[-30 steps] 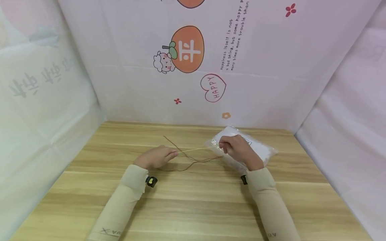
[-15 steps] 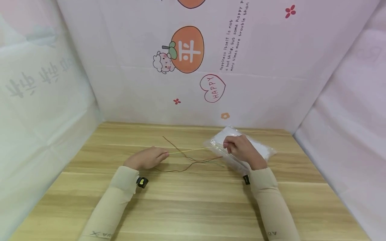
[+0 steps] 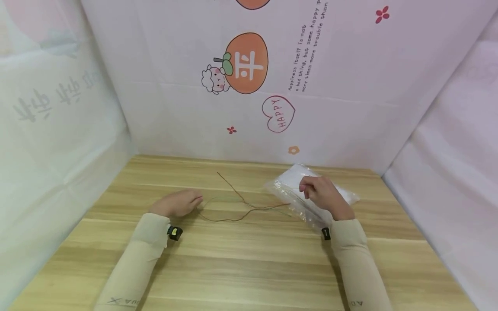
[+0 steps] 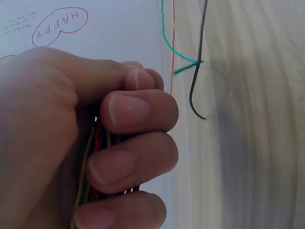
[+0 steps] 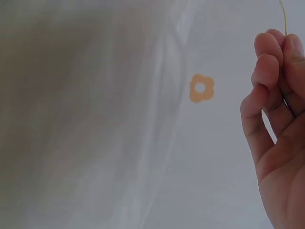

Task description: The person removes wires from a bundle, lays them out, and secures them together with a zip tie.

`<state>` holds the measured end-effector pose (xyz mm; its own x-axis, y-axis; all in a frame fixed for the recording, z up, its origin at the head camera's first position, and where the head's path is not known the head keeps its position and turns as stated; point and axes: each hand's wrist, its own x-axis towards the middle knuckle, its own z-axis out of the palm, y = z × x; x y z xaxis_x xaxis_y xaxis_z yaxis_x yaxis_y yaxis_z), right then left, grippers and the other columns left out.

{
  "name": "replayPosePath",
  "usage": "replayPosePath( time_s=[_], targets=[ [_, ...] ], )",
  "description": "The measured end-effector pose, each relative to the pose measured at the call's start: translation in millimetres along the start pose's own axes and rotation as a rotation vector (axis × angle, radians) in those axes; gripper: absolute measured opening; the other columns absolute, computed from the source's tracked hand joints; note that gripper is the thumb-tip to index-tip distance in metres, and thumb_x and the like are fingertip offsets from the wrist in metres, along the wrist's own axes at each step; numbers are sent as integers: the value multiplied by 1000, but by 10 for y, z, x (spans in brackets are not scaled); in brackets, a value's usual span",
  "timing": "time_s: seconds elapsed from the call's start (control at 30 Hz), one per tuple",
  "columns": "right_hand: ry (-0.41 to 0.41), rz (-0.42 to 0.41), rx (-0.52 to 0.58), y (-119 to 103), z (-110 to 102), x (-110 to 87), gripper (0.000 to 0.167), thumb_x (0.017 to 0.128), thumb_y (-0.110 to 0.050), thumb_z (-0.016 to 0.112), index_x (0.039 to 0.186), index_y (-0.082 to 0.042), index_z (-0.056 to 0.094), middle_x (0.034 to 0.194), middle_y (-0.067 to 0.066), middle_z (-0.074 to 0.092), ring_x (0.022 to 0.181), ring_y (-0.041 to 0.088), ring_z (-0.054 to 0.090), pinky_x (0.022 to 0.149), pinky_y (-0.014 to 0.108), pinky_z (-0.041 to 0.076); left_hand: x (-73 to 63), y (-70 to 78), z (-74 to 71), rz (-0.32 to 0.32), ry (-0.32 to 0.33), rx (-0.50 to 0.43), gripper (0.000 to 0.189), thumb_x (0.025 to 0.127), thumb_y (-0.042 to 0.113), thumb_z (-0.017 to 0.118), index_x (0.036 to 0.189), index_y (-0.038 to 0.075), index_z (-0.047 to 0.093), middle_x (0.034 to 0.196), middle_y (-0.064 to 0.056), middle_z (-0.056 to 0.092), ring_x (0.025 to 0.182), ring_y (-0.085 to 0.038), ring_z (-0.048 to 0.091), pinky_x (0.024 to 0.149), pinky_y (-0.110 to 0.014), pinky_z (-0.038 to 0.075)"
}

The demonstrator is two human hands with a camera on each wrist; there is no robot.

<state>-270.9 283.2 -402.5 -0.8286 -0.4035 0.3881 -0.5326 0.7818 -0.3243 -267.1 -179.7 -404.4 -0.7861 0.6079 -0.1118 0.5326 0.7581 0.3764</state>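
My left hand [image 3: 177, 204] holds a bundle of thin coloured strings, its fingers curled round it. In the left wrist view a red string [image 4: 97, 136] and an olive string [image 4: 85, 164] show behind the fingers. Loose lengths hang beyond, among them a dark brown string [image 4: 199, 45] and a teal string [image 4: 167, 40]. Over the clear plastic bag is my right hand [image 3: 326, 195], pinching a thin yellow string [image 5: 285, 18] between thumb and fingertips. Between the hands, a brown string [image 3: 231, 220] and other strands spread above the wooden table [image 3: 249, 268].
The clear plastic bag [image 3: 289, 179] has something white inside and lies at the back right of the table. A printed white cloth [image 3: 175, 121] rises behind the table, with more white cloth [image 3: 459, 172] along both sides.
My left hand has moved left and my right hand slightly right, widening the gap. The yellow string, earlier stretched between them, no longer shows there. A pale strand now arcs near the left hand.
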Motion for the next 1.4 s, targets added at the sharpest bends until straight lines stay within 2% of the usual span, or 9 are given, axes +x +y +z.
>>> replayPosePath(
  time_s=[0.17, 0.3, 0.47, 0.6, 0.73, 0.83, 1.03, 1.2, 1.4],
  targets=[
    [3, -90, 11, -71, 30, 67, 22, 102, -6, 67, 81, -11, 71, 60, -13, 57, 60, 1, 50, 71, 30, 49, 31, 44, -8, 21, 7, -20, 33, 115, 19, 40, 90, 8, 59, 77, 1, 50, 74, -14, 51, 80, -41, 49],
    [-11, -101, 44, -135, 77, 74, 20, 101, -2, 67, 83, -9, 71, 61, -13, 58, 60, 1, 52, 71, 30, 50, 61, 100, 4, 19, -1, -17, 33, 114, 19, 41, 90, 9, 61, 77, 2, 50, 74, -13, 50, 80, -39, 48],
    [-59, -116, 115, -214, 159, 91, 17, 103, -3, 66, 87, -8, 71, 66, -10, 60, 63, 2, 53, 70, 28, 50, 99, 145, 67, 52, -7, -29, 35, 114, 21, 45, 82, 14, 55, 73, 4, 45, 68, -10, 43, 70, -31, 43],
    [-107, -141, 159, -287, 224, 122, 15, 103, -6, 66, 89, -6, 72, 70, -5, 63, 67, 3, 56, 70, 28, 52, 128, 212, 114, 116, 3, -50, 34, 113, 22, 50, 80, 13, 53, 71, 6, 40, 65, -8, 39, 64, -26, 37],
    [-148, -134, 158, -326, 279, 142, 13, 102, -9, 68, 91, -7, 74, 74, -3, 66, 69, 3, 55, 70, 27, 50, 164, 274, 150, 168, 9, -68, 31, 112, 22, 54, 84, 9, 57, 71, 7, 40, 65, -6, 39, 63, -24, 36],
    [-167, -114, 143, -341, 305, 145, 10, 101, -10, 71, 94, -6, 76, 80, 0, 70, 73, 5, 56, 72, 28, 52, 187, 308, 180, 168, -3, -78, 32, 111, 22, 55, 81, 11, 55, 70, 8, 39, 63, -5, 38, 62, -23, 34],
    [-165, -106, 110, -385, 333, 146, 11, 100, -12, 72, 102, -4, 79, 96, 4, 79, 88, 13, 72, 84, 37, 60, 192, 398, 218, 167, 10, -75, 33, 110, 20, 56, 78, 16, 49, 69, 8, 40, 61, -5, 37, 60, -22, 32],
    [-207, -85, 129, -535, 328, 160, 15, 102, -18, 71, 107, -6, 79, 101, 1, 79, 94, 15, 74, 87, 37, 60, 217, 471, 247, 210, 30, -53, 34, 110, 18, 56, 77, 17, 47, 68, 9, 39, 60, -4, 36, 61, -21, 32],
    [-207, -203, 149, -746, 334, 204, 12, 100, -15, 73, 104, -5, 79, 99, 3, 79, 91, 16, 74, 84, 34, 61, 272, 543, 271, 230, 35, -43, 32, 110, 17, 55, 79, 17, 49, 68, 9, 40, 61, -4, 36, 62, -21, 33]
  ],
)
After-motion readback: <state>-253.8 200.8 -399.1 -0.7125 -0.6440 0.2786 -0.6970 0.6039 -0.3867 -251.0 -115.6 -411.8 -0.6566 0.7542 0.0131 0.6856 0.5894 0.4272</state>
